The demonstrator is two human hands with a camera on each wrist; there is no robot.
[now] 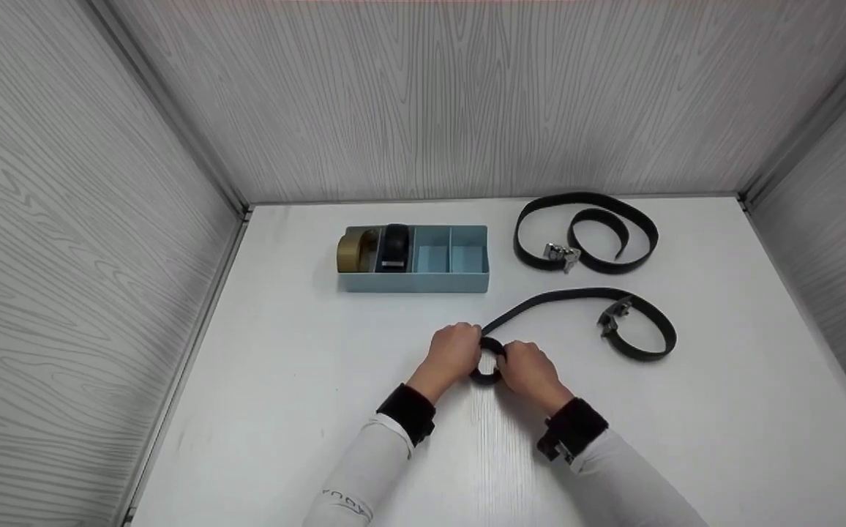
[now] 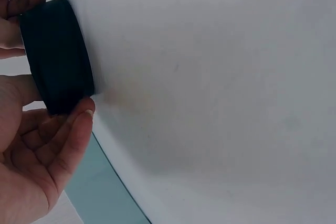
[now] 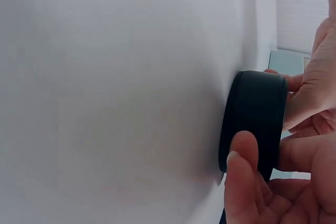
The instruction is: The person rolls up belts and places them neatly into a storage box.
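Both hands work on one end of a black belt [image 1: 577, 294], which is coiled into a small ring standing on its edge on the white table. My left hand [image 1: 454, 351] pinches the left side of the coil, and my right hand [image 1: 531, 372] grips its right side. In the left wrist view the coil [image 2: 58, 51] shows its smooth outer face between fingers of both hands. The right wrist view shows fingertips [image 3: 244, 150] pressed on the coil [image 3: 257, 108]. The rest of the belt runs right to its silver buckle [image 1: 613, 315] in a loose loop.
A blue tray [image 1: 414, 283] with several compartments stands behind the hands. Its left compartments hold a gold-brown roll [image 1: 350, 252] and a black roll [image 1: 395, 245]. Another black belt [image 1: 588, 196] with a silver buckle lies loosely curled at the back right. Grey wood-grain walls [image 1: 423, 102] enclose the table.
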